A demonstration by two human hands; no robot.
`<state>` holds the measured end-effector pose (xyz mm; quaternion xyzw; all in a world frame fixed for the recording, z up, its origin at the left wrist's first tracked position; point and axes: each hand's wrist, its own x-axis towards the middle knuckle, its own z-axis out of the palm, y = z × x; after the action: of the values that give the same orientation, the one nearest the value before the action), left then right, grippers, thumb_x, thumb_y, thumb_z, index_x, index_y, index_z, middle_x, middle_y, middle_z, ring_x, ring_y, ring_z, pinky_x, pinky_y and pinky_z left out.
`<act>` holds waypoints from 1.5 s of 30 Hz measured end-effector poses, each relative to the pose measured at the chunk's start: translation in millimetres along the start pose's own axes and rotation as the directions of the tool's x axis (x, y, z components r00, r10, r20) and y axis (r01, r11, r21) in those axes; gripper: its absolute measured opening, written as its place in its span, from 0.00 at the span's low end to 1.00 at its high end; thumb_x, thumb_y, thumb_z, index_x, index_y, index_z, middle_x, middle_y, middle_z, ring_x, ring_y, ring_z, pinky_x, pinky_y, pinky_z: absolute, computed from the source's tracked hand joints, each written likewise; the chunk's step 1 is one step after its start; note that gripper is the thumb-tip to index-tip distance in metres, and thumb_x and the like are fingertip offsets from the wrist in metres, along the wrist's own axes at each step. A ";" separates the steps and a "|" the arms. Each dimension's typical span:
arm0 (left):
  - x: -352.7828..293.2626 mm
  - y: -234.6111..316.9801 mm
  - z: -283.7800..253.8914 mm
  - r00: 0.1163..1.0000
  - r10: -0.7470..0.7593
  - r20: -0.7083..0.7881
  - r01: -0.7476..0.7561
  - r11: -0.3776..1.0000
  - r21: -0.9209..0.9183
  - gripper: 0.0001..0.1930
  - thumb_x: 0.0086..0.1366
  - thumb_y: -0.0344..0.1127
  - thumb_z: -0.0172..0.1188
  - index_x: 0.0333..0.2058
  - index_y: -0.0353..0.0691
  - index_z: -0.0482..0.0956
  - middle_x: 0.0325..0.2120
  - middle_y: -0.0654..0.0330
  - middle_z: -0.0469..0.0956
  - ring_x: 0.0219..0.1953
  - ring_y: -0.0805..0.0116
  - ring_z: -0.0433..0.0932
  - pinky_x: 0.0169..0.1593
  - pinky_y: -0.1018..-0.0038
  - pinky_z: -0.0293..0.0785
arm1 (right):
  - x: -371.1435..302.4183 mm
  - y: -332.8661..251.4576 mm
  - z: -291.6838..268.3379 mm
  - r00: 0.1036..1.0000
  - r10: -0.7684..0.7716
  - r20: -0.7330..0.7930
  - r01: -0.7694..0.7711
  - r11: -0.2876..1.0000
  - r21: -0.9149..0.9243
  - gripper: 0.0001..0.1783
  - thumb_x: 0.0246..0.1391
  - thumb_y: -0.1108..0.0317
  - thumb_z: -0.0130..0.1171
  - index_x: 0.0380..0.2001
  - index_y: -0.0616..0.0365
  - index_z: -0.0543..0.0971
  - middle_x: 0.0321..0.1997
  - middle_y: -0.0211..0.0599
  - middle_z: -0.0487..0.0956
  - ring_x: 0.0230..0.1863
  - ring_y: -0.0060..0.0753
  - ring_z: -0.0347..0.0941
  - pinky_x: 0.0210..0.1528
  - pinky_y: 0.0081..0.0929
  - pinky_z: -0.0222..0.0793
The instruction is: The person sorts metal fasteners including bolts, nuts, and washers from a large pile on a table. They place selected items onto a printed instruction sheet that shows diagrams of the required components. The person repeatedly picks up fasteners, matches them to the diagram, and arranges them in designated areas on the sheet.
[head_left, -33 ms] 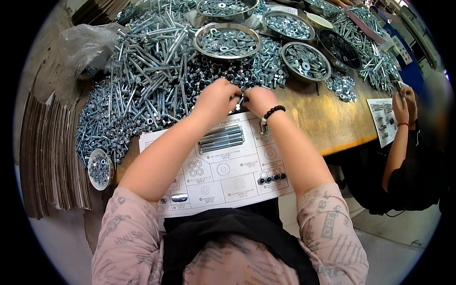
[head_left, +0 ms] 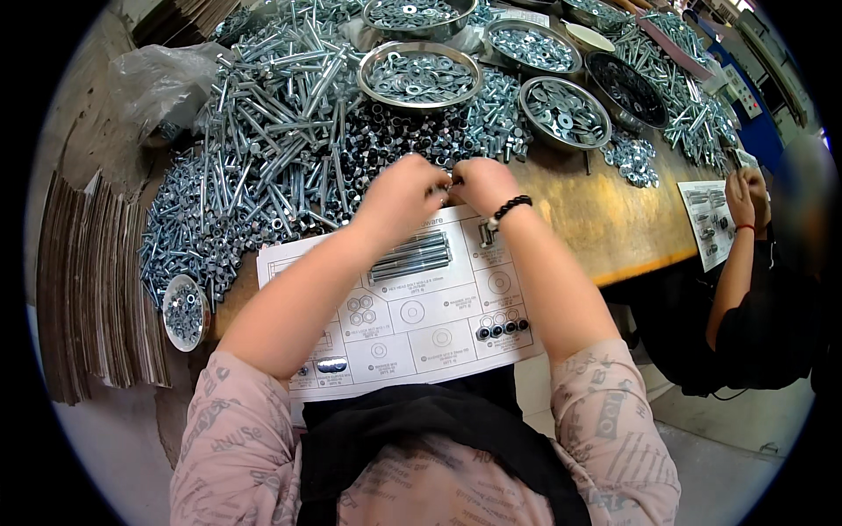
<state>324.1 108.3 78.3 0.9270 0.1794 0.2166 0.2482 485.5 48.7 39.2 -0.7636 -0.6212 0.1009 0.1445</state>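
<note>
My left hand [head_left: 408, 191] and my right hand [head_left: 485, 184] meet at the front edge of a hardware heap, above the top of a printed sheet [head_left: 403, 329]. The fingers of both are pinched close together; anything between them is too small to make out. Just beyond the fingertips lies a pile of dark-centred nuts [head_left: 386, 149]. On the sheet rest several long bolts [head_left: 410, 256], a row of black-centred nuts [head_left: 503, 329] and a shiny piece [head_left: 332, 366] near the lower left. A couple of short bolts [head_left: 488, 235] sit beside my right wrist, partly hidden by it.
Long bolts [head_left: 272, 114] are heaped at the left, with small nuts and bolts [head_left: 189, 210] before them. Steel bowls of washers [head_left: 478, 88] stand behind. A small white bowl [head_left: 206, 324] is at the table's left edge. Another person's hand [head_left: 741, 197] is at the right.
Both hands have drawn slightly nearer to me, toward the sheet, with their fingertips still together. The other person's hands at the right have shifted a little.
</note>
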 end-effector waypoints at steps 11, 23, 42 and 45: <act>-80.2 50.2 52.5 0.937 0.140 0.321 -0.071 0.973 -0.218 0.12 0.50 0.33 0.60 0.36 0.42 0.77 0.33 0.60 0.74 0.37 0.60 0.72 0.42 0.69 0.70 | -155.2 -10.3 -41.0 0.982 -0.084 0.172 0.079 0.996 0.035 0.07 0.38 0.67 0.61 0.25 0.54 0.76 0.25 0.38 0.74 0.31 0.43 0.72 0.33 0.36 0.67; -91.6 49.3 32.5 0.917 -0.056 0.396 0.065 0.998 -0.008 0.12 0.50 0.34 0.60 0.36 0.42 0.76 0.33 0.58 0.71 0.37 0.60 0.72 0.41 0.69 0.70 | -173.6 3.1 -24.0 0.994 -0.038 0.098 0.003 0.941 0.337 0.12 0.38 0.73 0.60 0.31 0.55 0.76 0.31 0.38 0.73 0.36 0.41 0.70 0.38 0.32 0.67; -88.2 69.1 57.7 0.879 0.014 0.476 0.109 0.967 -0.230 0.16 0.54 0.25 0.49 0.42 0.40 0.75 0.36 0.54 0.72 0.40 0.57 0.72 0.46 0.69 0.68 | -189.0 10.2 -13.5 1.000 -0.002 -0.009 0.006 0.886 0.464 0.07 0.41 0.75 0.58 0.28 0.55 0.79 0.27 0.36 0.73 0.33 0.39 0.70 0.36 0.28 0.67; -86.6 62.0 42.3 0.927 -0.015 0.375 0.119 0.959 -0.256 0.16 0.53 0.23 0.48 0.41 0.38 0.75 0.35 0.54 0.72 0.37 0.59 0.72 0.44 0.69 0.69 | -186.2 10.7 -15.0 0.998 -0.007 -0.060 0.036 0.874 0.484 0.07 0.41 0.75 0.57 0.28 0.56 0.79 0.27 0.36 0.73 0.33 0.38 0.70 0.36 0.28 0.67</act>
<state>285.9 3.6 51.4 0.9011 0.1294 0.0524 0.4105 461.6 -136.9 44.9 -0.6986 -0.5803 0.2299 0.3498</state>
